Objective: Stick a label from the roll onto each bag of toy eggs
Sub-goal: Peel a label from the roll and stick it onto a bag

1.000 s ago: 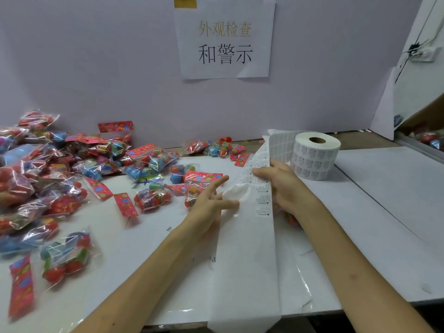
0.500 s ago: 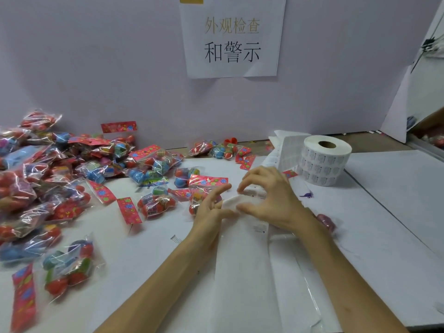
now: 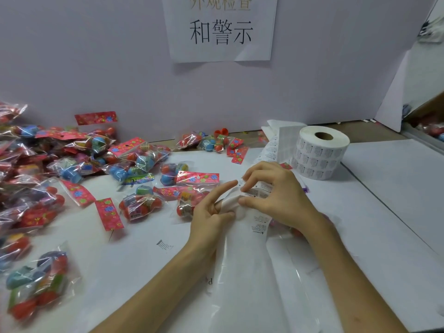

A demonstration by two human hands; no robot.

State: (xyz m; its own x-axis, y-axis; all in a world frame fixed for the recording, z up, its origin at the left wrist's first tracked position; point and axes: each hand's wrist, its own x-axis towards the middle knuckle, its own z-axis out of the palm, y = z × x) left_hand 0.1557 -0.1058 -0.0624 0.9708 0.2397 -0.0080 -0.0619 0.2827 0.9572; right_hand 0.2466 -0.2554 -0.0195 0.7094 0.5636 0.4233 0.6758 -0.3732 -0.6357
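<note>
Pinching a printed label (image 3: 255, 192) between thumb and forefinger, the right hand (image 3: 278, 198) arches over the glossy paper strip (image 3: 240, 272) that the left hand (image 3: 210, 213) grips.

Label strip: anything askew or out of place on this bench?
Yes. The label strip trails from the roll toward the person, crumpled where the left hand and right hand pinch it. One stray label looks stuck on the bare table. A red egg half, apparently unbagged, sits by the wall.
</note>
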